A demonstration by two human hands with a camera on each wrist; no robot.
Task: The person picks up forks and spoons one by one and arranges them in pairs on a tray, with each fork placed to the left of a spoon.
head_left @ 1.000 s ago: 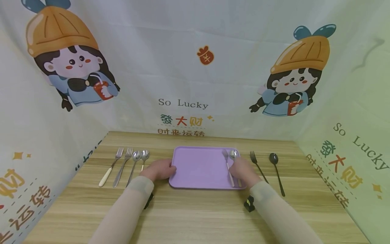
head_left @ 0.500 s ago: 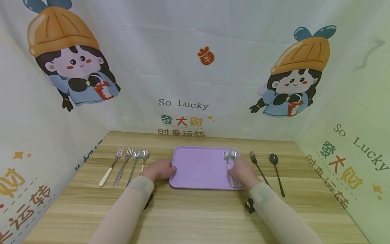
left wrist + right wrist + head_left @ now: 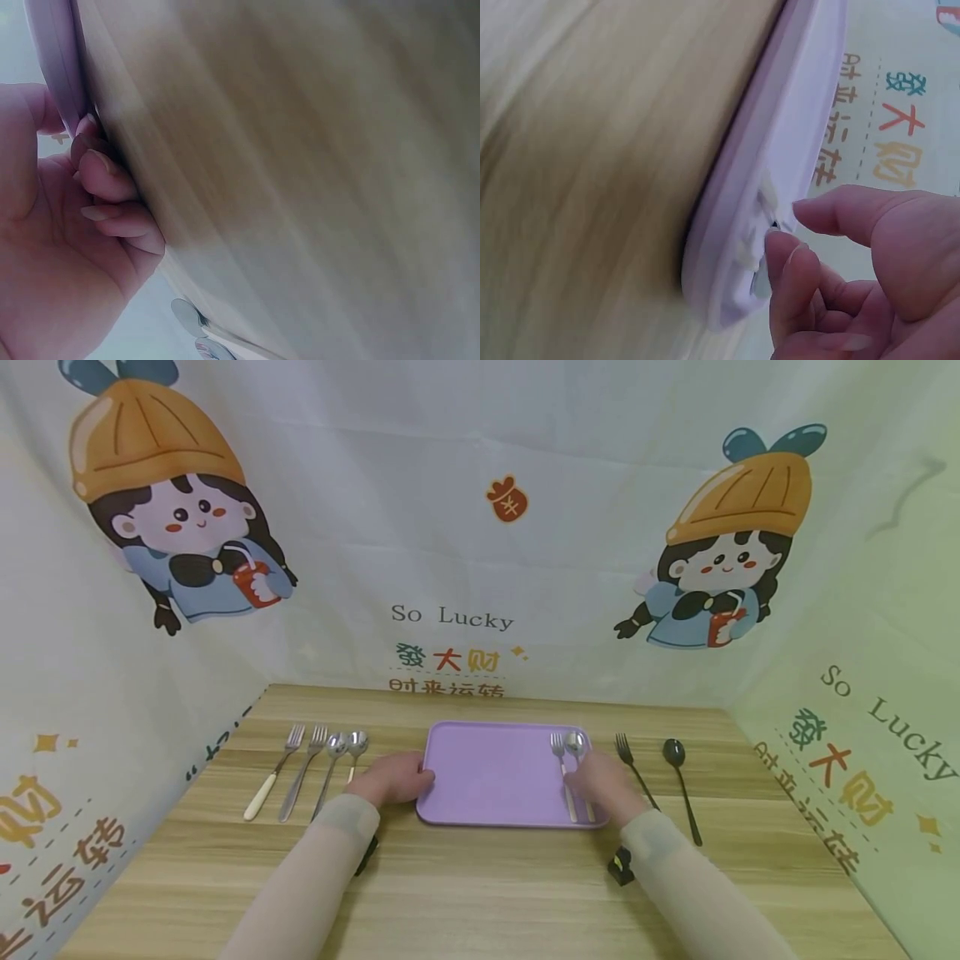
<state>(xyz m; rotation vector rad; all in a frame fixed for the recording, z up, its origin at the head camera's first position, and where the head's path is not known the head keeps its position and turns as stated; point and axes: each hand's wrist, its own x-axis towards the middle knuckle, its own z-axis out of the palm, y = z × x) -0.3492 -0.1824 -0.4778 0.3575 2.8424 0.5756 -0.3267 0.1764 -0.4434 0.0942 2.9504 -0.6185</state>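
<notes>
A purple tray [image 3: 491, 777] lies on the table between both hands. My left hand [image 3: 393, 777] grips its left edge; in the left wrist view the thumb is over the rim [image 3: 58, 60] and the fingers curl below it. On the tray's right side a light-handled fork [image 3: 557, 745] and a light-handled spoon [image 3: 574, 743] lie side by side. Over the spoon's handle hovers my right hand [image 3: 606, 783]. In the right wrist view, a gap shows between its thumb [image 3: 832, 212] and bent index finger, with the cutlery handles [image 3: 748, 255] just beyond.
Left of the tray lie two forks [image 3: 294, 739] and two spoons [image 3: 357, 743] in a row. A black fork [image 3: 624, 748] and a black spoon [image 3: 675, 750] are to the right. A printed cloth [image 3: 450, 552] hangs behind the wooden table [image 3: 480, 902].
The fork on the tray has shifted slightly right and now lies straighter beside the spoon. My right hand has drawn a little to the right, off the fork. The left hand stays on the rim.
</notes>
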